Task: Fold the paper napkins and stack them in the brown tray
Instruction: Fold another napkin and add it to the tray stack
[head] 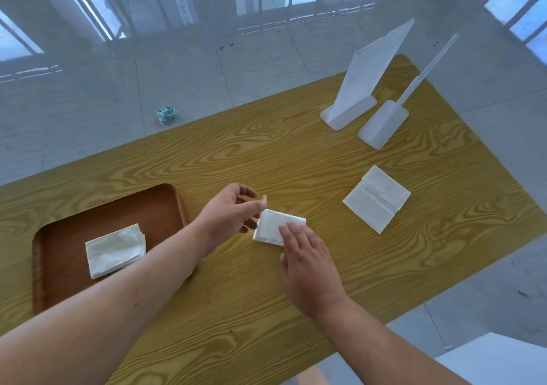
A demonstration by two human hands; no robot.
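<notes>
A folded white napkin (273, 225) lies on the wooden table (296, 159) at the centre. My right hand (307, 269) rests flat with its fingertips pressing the napkin's right part. My left hand (229, 211) hovers at the napkin's left edge, fingers curled and apart; whether they touch the paper is unclear. The brown tray (74, 224) sits at the left and holds a stack of folded napkins (115, 250). My left forearm crosses over the tray's near right corner. A pile of unfolded napkins (376, 198) lies to the right.
Two white plastic stands (367, 88) rise at the table's far right. A crumpled teal wrapper (166, 113) lies on the tiled floor beyond the table's far edge. A white surface (503, 361) shows at the bottom right.
</notes>
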